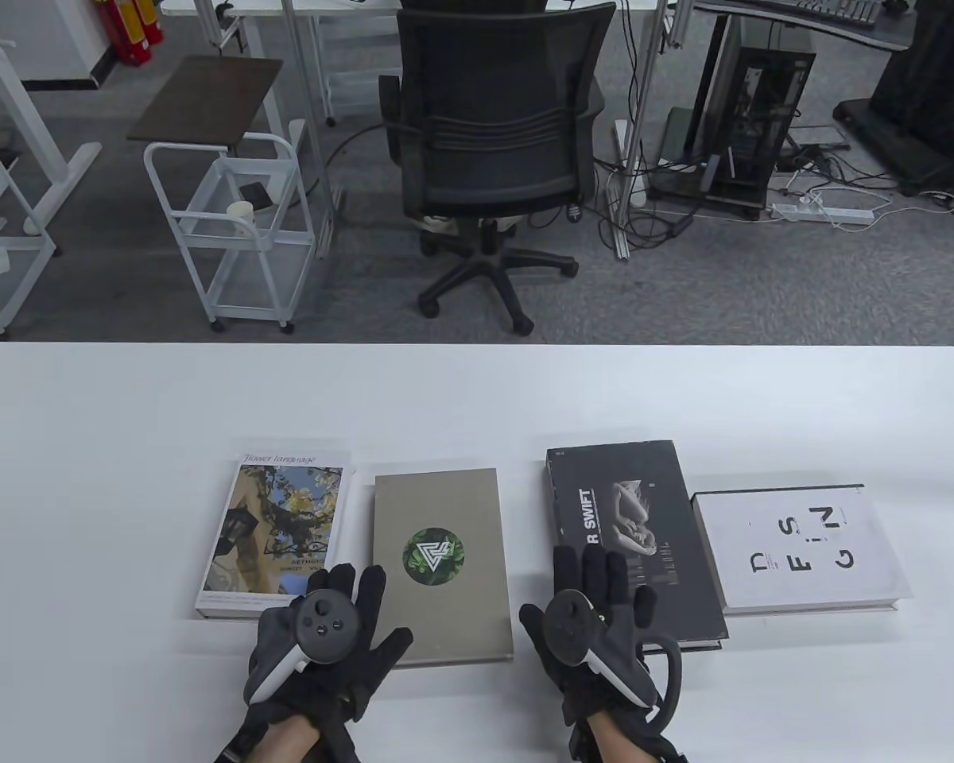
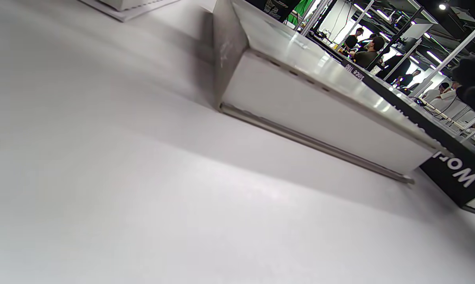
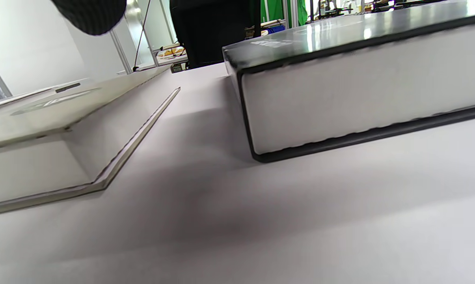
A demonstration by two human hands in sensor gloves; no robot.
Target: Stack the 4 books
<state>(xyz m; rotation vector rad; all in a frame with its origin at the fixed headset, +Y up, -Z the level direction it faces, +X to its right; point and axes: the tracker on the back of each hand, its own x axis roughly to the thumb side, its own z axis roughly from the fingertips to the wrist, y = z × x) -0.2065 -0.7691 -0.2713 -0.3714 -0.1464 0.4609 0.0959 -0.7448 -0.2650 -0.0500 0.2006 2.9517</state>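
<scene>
Four books lie flat in a row on the white table [image 1: 477, 397]: a flower-photo book [image 1: 282, 524], a grey book with a round green logo [image 1: 445, 509], a black book [image 1: 644, 509] and a white lettered book [image 1: 795, 548]. My left hand [image 1: 330, 628] is open with fingers spread, over the near corners of the flower book and the grey book. My right hand [image 1: 596, 612] is open with fingers spread, over the black book's near left corner. Neither holds anything. The left wrist view shows the grey book's page edge [image 2: 320, 114]. The right wrist view shows the black book's page edge [image 3: 359, 90].
The table's near strip in front of the books is bare white surface. Beyond the far edge stand a black office chair [image 1: 493, 143] and a white cart [image 1: 230, 222]. The grey book's corner [image 3: 64, 130] shows left of the black book in the right wrist view.
</scene>
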